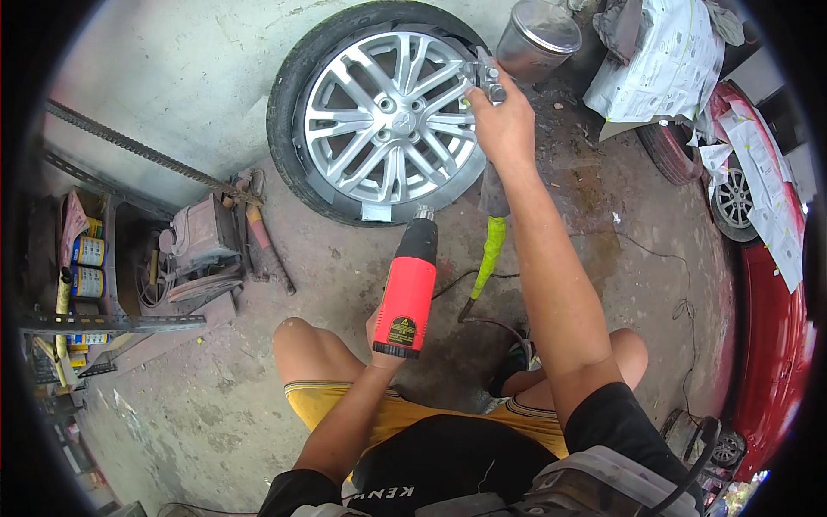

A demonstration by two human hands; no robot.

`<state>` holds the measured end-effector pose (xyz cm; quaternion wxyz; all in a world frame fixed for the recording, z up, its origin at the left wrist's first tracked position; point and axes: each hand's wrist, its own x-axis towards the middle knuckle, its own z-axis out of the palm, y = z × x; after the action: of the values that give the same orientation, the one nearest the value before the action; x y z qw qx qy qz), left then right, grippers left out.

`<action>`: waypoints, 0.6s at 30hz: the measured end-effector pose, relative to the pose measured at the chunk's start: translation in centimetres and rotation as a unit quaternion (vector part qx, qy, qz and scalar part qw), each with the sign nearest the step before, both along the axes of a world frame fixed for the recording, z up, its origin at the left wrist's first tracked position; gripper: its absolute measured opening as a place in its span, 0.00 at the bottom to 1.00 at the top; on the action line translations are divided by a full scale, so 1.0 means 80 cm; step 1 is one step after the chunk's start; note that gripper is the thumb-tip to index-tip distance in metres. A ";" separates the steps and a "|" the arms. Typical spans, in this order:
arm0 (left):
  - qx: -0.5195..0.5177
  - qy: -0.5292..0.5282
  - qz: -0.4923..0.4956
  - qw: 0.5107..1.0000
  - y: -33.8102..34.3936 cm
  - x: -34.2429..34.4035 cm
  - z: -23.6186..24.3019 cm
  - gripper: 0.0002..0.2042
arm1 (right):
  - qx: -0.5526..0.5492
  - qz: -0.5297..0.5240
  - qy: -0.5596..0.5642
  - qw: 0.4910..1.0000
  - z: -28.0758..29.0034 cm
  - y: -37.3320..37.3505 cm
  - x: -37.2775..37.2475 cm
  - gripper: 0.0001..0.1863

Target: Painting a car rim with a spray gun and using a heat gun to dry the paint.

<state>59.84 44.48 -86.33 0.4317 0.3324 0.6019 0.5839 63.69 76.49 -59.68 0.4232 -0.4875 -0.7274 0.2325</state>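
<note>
My left hand is wrapped round the grip of a red and black heat gun, and most of the hand is hidden behind the tool's body. The nozzle points away from me at a silver alloy wheel with a black tyre. The wheel leans against the wall, its rim edged with grey masking. Out at the wheel's right side, my right hand is closed on a metal spray gun. A hose wrapped in bright green hangs below that hand.
A lidded metal can stands right of the wheel. A red car, partly covered in paper, is at the far right. Shelves with tins and a rusty metal box are on the left. A thin cable trails over the floor.
</note>
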 end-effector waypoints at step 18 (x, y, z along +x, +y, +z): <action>0.046 -0.215 -0.002 0.976 -0.003 -0.005 -0.043 0.23 | 0.011 0.072 0.039 0.997 0.018 -0.025 -0.042 0.30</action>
<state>59.48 44.23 -89.79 0.5361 0.2197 0.4672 0.6679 60.33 74.50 -58.26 0.4389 -0.4198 -0.7460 0.2731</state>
